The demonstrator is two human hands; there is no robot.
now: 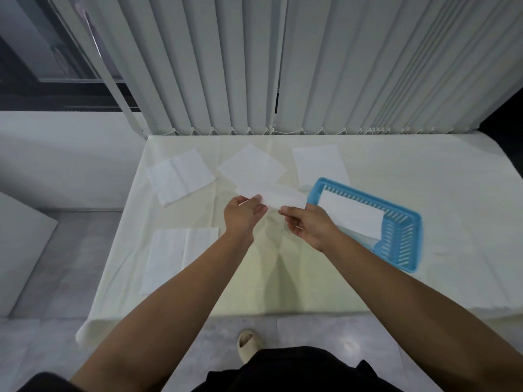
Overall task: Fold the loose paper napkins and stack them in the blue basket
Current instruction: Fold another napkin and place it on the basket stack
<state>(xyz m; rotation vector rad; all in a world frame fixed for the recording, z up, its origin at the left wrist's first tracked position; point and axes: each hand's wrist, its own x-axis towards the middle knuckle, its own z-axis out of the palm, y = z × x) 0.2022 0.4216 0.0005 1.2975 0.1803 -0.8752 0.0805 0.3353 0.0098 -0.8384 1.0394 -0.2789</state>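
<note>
A folded white napkin strip [278, 196] hangs in the air over the middle of the table. My left hand [244, 215] pinches its left end and my right hand [307, 224] pinches its lower right edge. The blue basket [396, 239] stands on the table just right of my right hand, with a folded napkin [351, 215] lying inside. Several loose napkins lie flat on the table: one at the far left [181, 176], one at the far middle [252, 165], one at the far right [319, 164] and one at the near left [175, 256].
The table [311, 278] is covered with a cream cloth and stands against vertical blinds [283, 66]. Its near edge runs just above my foot [250, 343]. A grey tiled floor [51, 278] lies to the left.
</note>
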